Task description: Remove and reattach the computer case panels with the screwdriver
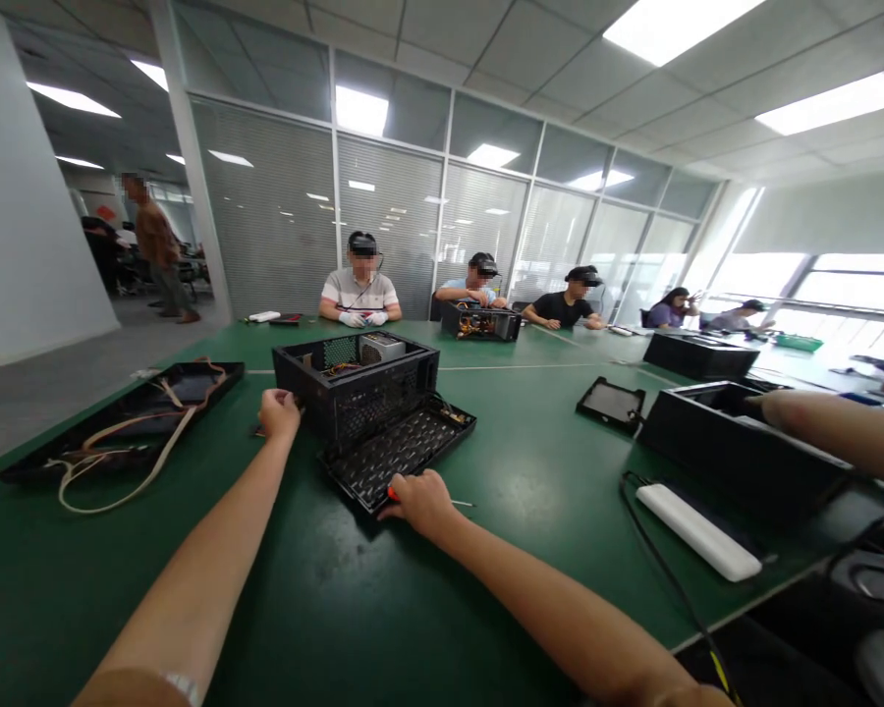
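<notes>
An open black computer case (360, 393) stands on the green table, with a metal power supply (383, 346) and wires showing inside. Its perforated front panel (394, 457) leans out at the bottom, resting toward the table. My left hand (278, 414) is closed at the case's left side, fingertips pinched together by its edge; what they grip, if anything, is hidden. In my right hand (425, 501) is a screwdriver (463, 504), its orange-red end showing on one side and its thin shaft pointing right. That hand's fingers also touch the panel's near corner.
On the left lies a black cover (213, 378) with beige straps or cables. To the right are another black case (729, 462), a small black panel (611, 403) and a white bar (699, 530) with a cable. A co-worker's arm (840, 427) reaches in; several people sit across the table.
</notes>
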A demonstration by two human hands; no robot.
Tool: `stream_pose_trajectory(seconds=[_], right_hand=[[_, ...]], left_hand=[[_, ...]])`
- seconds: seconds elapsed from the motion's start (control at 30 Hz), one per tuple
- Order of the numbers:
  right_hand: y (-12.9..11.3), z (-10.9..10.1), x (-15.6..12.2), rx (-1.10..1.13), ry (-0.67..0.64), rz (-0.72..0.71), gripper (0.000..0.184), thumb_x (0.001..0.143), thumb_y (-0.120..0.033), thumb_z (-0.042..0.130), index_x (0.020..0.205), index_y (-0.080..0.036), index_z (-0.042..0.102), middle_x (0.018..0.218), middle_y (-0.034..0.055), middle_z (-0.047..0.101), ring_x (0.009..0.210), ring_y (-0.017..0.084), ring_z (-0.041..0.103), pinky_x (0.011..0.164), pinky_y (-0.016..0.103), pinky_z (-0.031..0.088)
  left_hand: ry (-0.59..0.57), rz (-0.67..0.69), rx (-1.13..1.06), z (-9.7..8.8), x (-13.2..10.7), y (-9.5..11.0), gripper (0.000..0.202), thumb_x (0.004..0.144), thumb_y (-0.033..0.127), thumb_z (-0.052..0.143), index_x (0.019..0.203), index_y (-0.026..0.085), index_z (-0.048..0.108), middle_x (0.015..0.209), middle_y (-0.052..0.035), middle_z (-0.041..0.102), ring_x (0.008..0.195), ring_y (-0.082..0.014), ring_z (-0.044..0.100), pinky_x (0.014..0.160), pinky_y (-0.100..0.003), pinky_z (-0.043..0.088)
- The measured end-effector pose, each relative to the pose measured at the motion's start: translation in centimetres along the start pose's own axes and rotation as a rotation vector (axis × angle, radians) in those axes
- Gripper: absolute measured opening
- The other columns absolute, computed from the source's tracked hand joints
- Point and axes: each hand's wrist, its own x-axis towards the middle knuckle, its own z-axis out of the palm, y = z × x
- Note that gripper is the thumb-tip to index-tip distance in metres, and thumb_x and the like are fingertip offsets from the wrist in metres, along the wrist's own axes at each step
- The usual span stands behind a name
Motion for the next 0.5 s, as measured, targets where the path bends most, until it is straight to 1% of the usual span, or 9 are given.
stream_pose_trajectory(seconds=[0.07,0.13,0.2,0.27,0.37,0.43,0.5], right_hand=[[-0.5,0.5,3.0,0.0,-0.002,0.061,0.056,0.075,-0.067,0.036,0.09,-0.016,0.053,0.081,0.0104,0.066,0.075,0.023,0.063,0.066,0.032,0.04],[-1.2,1.0,6.2,0.006,0.008,0.114,0.054,0.076,-0.066,0.038,0.091,-0.016,0.053,0.083,0.0103,0.066,0.077,0.023,0.063,0.067,0.032,0.041],[-2.2,1.6,9.6,0.018,0.019,0.148,0.05,0.076,-0.063,0.041,0.092,-0.017,0.052,0.084,0.0099,0.066,0.08,0.022,0.063,0.069,0.032,0.041],[-3.2,2.3,13.0,0.037,0.032,0.183,0.046,0.078,-0.06,0.043,0.093,-0.017,0.052,0.085,0.0097,0.066,0.082,0.021,0.062,0.071,0.032,0.041],[-4.2,3.4,17.7,0.086,0.053,0.24,0.042,0.076,-0.056,0.05,0.093,-0.017,0.052,0.086,0.0097,0.066,0.084,0.022,0.062,0.072,0.032,0.041],[-4.3,4.1,20.7,0.112,0.07,0.268,0.04,0.074,-0.052,0.056,0.093,-0.017,0.052,0.086,0.0103,0.066,0.086,0.022,0.062,0.073,0.032,0.041],[-3.9,4.7,23.6,0.129,0.084,0.29,0.038,0.074,-0.047,0.059,0.094,-0.016,0.052,0.087,0.0116,0.066,0.087,0.023,0.061,0.074,0.032,0.04]], left_hand=[[-0.039,-0.011,-0.105,-0.8,-0.7,-1.5,0.01,0.077,0.019,0.045,0.086,0.017,0.044,0.074,-0.0017,0.056,0.067,-0.014,0.059,0.062,-0.028,0.05],[-0.072,-0.014,-0.213,-2.1,-2.3,-3.1,0.013,0.077,0.024,0.047,0.088,0.017,0.044,0.073,-0.0012,0.057,0.065,-0.0134,0.06,0.06,-0.027,0.051],[-0.092,-0.025,-0.251,-3.3,-4.2,-4.6,0.016,0.075,0.028,0.049,0.086,0.017,0.045,0.072,-0.0012,0.058,0.063,-0.0138,0.06,0.059,-0.027,0.051],[-0.101,-0.061,-0.252,-4.4,-5.9,-5.5,0.017,0.074,0.03,0.05,0.085,0.017,0.046,0.072,-0.0016,0.059,0.062,-0.0144,0.06,0.059,-0.028,0.051],[-0.106,-0.111,-0.252,-5.3,-7.4,-5.9,0.019,0.073,0.032,0.051,0.085,0.017,0.047,0.071,-0.0022,0.06,0.06,-0.0149,0.06,0.059,-0.029,0.051],[-0.123,-0.108,-0.249,-5.3,-7.7,-5.6,0.02,0.073,0.033,0.051,0.085,0.017,0.047,0.071,-0.0026,0.06,0.06,-0.0152,0.06,0.058,-0.028,0.05],[-0.163,-0.089,-0.238,-5.1,-7.8,-5.1,0.02,0.073,0.034,0.051,0.084,0.017,0.048,0.071,-0.0029,0.06,0.061,-0.0156,0.06,0.058,-0.028,0.049]])
